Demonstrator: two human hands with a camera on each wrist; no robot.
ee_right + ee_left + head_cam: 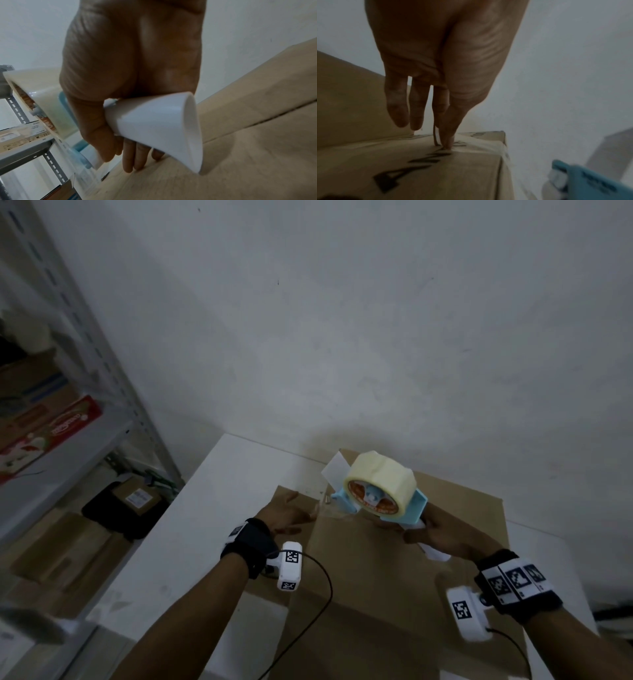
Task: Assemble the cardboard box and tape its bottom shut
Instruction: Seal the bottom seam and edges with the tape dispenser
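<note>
A brown cardboard box [376,577] stands on the white table [212,508] with its closed flaps facing up. My left hand [284,510] lies on the box's far left edge with straight fingers. One fingertip [447,143] presses clear tape onto the box [436,175] beside black printed letters. My right hand [442,537] grips the white handle [154,125] of a blue tape dispenser [380,491], held above the far edge of the box [248,155]. It carries a cream tape roll [42,97]. A clear strip runs from the dispenser toward the left hand.
A grey metal shelf [113,364] stands to the left and holds a red carton [51,433]. Cardboard boxes [61,553] sit on the floor below it. A white wall rises right behind the table.
</note>
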